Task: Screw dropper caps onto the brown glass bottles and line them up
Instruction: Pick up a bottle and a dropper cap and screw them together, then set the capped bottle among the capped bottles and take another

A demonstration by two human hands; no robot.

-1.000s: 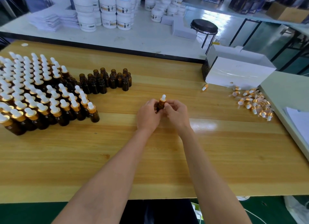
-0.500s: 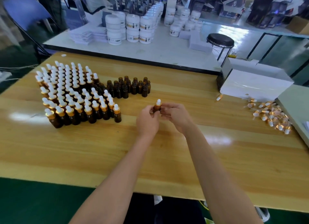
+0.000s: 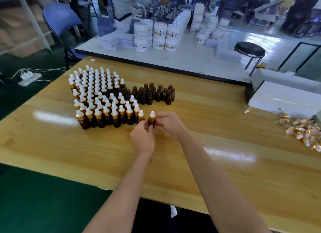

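Both hands together at mid-worktop (image 3: pixel 225 163). Left hand (image 3: pixel 142 138) grips the body of a brown bottle (image 3: pixel 151 121), dropper cap on. Right hand (image 3: pixel 169 124) pinches its upper part. Bottle upright, just beside the capped rows (image 3: pixel 97 97) at its 10 o'clock. Uncapped bottles (image 3: pixel 152 93) at 12 o'clock. Loose caps (image 3: pixel 304 130) at 3 o'clock, well apart.

A wooden table (image 3: pixel 104 154) lies under the fingers (image 3: pixel 161 119). Past them stands a white table (image 3: pixel 191 62), with a black stool (image 3: pixel 249 49) to their right, a blue chair (image 3: pixel 59 18) far left, and green floor (image 3: pixel 34 198)
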